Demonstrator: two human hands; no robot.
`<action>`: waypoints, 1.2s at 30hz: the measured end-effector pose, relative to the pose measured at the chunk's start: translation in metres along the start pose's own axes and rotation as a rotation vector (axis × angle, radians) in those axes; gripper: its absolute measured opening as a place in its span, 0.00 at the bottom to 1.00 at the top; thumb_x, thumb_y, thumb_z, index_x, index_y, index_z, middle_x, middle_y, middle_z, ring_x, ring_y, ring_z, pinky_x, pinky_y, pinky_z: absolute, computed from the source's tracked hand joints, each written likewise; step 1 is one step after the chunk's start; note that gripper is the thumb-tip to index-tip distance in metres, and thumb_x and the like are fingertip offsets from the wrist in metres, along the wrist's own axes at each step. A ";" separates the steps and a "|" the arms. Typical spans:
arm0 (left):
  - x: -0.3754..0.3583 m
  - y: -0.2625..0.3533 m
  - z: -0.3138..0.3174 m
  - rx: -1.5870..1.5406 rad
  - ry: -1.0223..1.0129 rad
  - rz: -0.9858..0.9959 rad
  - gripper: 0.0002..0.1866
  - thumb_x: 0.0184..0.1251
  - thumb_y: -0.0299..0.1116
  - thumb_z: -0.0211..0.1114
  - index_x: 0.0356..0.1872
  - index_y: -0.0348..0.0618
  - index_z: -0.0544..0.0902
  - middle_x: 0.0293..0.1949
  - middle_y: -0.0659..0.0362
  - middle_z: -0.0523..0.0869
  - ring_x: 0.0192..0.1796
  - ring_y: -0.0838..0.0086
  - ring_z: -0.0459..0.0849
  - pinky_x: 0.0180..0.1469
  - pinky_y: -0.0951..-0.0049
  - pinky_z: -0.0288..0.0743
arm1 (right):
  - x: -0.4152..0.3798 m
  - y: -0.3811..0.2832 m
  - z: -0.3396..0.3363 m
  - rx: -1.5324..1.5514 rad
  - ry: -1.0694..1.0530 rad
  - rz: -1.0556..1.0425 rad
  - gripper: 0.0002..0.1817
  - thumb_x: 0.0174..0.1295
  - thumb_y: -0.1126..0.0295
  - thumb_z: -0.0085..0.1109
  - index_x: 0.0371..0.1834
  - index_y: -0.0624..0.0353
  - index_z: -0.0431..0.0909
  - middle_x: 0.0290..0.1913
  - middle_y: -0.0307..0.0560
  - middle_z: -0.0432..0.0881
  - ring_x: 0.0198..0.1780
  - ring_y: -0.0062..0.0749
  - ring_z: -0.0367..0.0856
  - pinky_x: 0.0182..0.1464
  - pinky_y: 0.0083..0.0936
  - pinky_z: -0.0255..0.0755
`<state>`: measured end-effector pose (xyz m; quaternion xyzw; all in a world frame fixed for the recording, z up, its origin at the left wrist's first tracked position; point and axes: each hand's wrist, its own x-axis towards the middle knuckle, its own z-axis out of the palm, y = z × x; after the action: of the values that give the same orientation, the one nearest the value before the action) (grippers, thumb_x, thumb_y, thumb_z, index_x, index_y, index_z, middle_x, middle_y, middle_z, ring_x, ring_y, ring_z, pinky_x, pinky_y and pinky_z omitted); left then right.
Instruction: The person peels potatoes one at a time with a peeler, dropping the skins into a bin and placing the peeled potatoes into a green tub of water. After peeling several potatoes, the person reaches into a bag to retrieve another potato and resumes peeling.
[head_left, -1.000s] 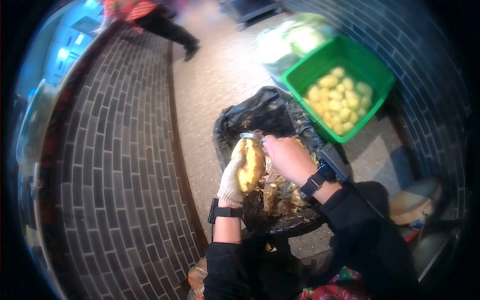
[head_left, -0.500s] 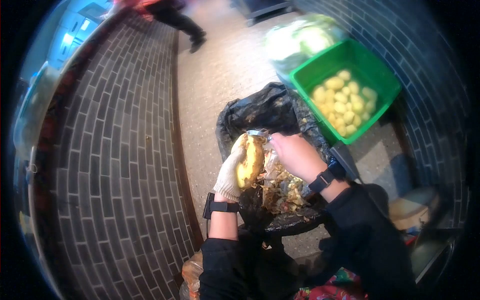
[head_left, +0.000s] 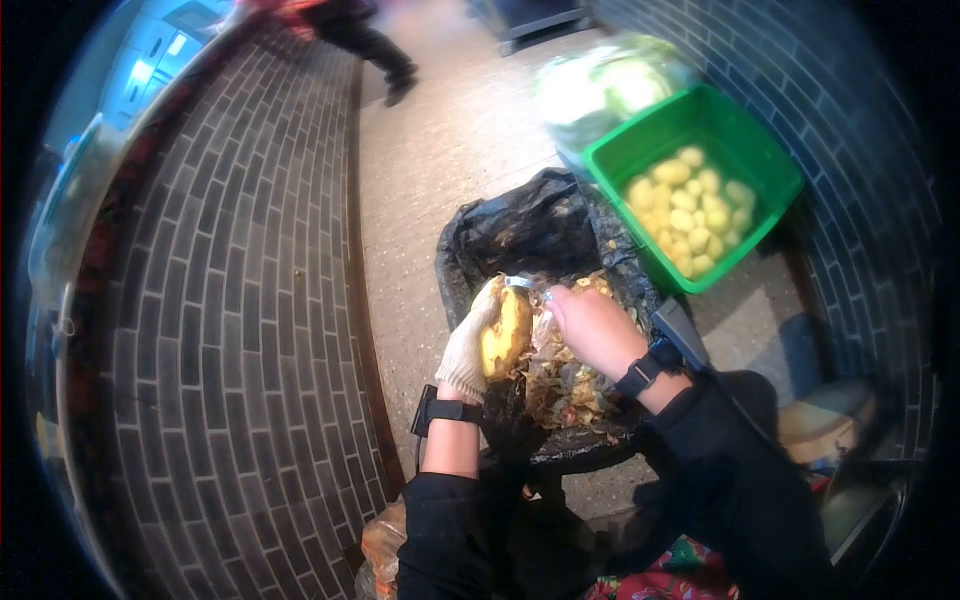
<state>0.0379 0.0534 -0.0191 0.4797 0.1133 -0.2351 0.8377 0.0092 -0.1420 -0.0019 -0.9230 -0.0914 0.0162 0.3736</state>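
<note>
Since a moment ago both hands have sunk slightly toward the peel heap. Left hand [head_left: 468, 352], gloved, wraps its fingers closed around the potato [head_left: 505, 333], held above the black bin bag [head_left: 520, 225]. Right hand [head_left: 590, 328] is curled shut on the peeler [head_left: 522, 285], its blade at the potato's top end. Peelings [head_left: 565, 385] fill the bag's near side. Beyond, to the right, the green crate [head_left: 740, 150] of peeled potatoes stands apart; open floor lies left of the bag, up to the brick wall [head_left: 230, 330].
</note>
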 end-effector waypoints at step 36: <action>0.029 -0.011 -0.027 -0.136 0.167 0.097 0.21 0.71 0.41 0.62 0.59 0.42 0.76 0.48 0.54 0.85 0.47 0.65 0.86 0.49 0.67 0.82 | -0.027 -0.015 0.028 -0.021 -0.147 -0.007 0.11 0.71 0.67 0.48 0.38 0.65 0.74 0.23 0.58 0.80 0.30 0.54 0.82 0.33 0.47 0.75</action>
<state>0.0585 0.0639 -0.0532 0.4447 0.1750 -0.1455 0.8663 -0.0225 -0.1170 -0.0123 -0.9228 -0.1219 0.0819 0.3562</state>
